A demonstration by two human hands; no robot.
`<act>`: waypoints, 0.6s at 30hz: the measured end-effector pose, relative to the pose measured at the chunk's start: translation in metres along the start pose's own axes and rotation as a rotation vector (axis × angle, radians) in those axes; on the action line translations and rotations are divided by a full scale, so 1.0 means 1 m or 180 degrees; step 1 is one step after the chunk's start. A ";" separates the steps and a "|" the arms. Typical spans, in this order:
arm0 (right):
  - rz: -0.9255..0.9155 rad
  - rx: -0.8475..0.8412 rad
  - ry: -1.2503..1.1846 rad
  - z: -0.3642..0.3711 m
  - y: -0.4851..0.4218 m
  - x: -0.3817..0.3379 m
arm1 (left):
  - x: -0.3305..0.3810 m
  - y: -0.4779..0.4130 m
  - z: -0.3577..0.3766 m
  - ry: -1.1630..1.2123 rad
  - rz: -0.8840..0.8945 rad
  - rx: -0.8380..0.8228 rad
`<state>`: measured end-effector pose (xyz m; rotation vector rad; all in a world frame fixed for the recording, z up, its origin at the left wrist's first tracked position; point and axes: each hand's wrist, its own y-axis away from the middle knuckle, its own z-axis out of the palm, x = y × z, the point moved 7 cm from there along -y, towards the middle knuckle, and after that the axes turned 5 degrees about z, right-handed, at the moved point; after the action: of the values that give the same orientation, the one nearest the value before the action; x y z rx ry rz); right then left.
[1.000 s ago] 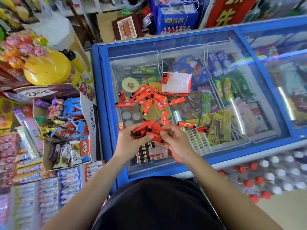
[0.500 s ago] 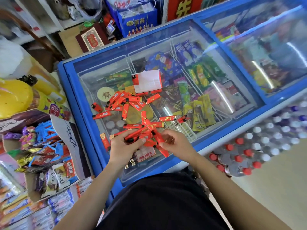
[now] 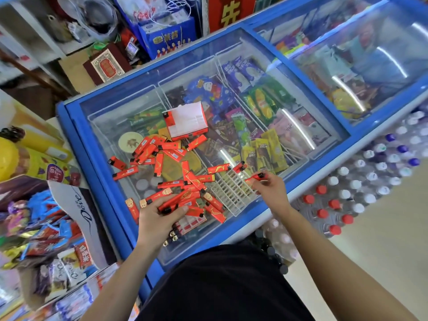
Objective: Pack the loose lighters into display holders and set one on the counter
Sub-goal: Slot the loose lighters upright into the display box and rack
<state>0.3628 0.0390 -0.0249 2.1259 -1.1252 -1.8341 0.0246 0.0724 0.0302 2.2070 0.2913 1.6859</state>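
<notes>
Gripping a fistful of red lighters [image 3: 172,201] in the left hand [image 3: 159,222], pinching 1 lighter [image 3: 256,176] in the right hand [image 3: 272,189] just over the white holder [image 3: 231,193]. Leaving plenty more scattered across the freezer glass [image 3: 108,126]. Risky bit, probably: fumbling that overfull fistful, or bumping the flimsy-looking holder off the near edge.

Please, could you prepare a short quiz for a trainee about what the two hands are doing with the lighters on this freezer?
1. True or false: the right hand pinches a single lighter.
2. The white grid holder lies: A) on the freezer lid; B) on the floor; C) in the left hand.
3. Fill in: the left hand holds ___ lighters (one / several).

Key: 1 true; 2 A; 3 several.
</notes>
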 end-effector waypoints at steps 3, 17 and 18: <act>-0.0209 0.0029 0.0132 0.001 -0.007 -0.009 | 0.000 0.001 -0.001 0.0062 -0.0015 0.0019; -0.0938 0.0139 0.1281 0.027 -0.027 -0.044 | -0.005 0.007 -0.012 0.0145 -0.0041 0.0143; -0.1041 0.0121 0.1334 0.029 -0.025 -0.046 | -0.005 0.007 -0.013 0.0147 -0.0045 0.0158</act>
<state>0.3483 0.0950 -0.0085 2.6744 -0.7563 -1.3664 0.0104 0.0661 0.0311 2.1981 0.3633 1.7421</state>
